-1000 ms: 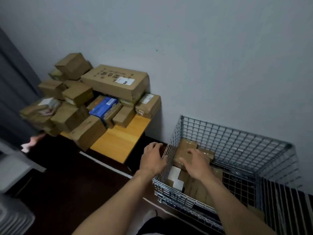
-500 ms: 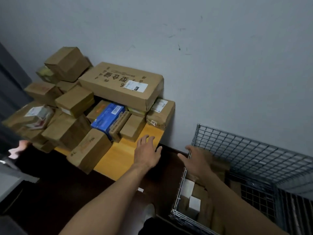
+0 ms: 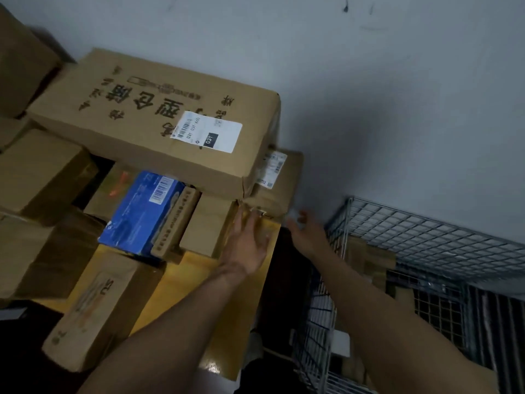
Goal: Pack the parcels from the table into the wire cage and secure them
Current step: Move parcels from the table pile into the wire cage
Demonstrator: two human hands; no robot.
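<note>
The fingers (image 3: 243,223) of the left hand (image 3: 250,248) lie straight and close together, holding nothing. Their tips are at the right edge of a small plain brown cardboard box (image 3: 207,226), and blur hides whether they touch it. The fingers (image 3: 301,218) of the right hand (image 3: 308,237) are spread and loose, also empty, in the air over the dark gap between table and cage.

Nearest on the right, the grey wire cage (image 3: 321,322) stands on the floor, with its near mesh wall just beside the right forearm. A white label (image 3: 341,342) shows through that mesh, and brown taped parcels (image 3: 369,260) lie deeper in, towards the far side.

Nearest on the left, a long brown cardboard carton (image 3: 93,308) lies at the front of the yellow wooden table (image 3: 199,282). Behind it sits a blue printed box (image 3: 139,214) with a barcode sticker. A narrow brown printed box (image 3: 176,223) is pressed against its right side, and the small plain box is next along.

A large flat brown cardboard box (image 3: 127,123) with dark characters and a white shipping label rests on top of these. Under its right end a brown labelled parcel (image 3: 281,191) stands near the grey wall (image 3: 397,109). More stacked brown cartons (image 3: 39,172) fill the left of the table.
</note>
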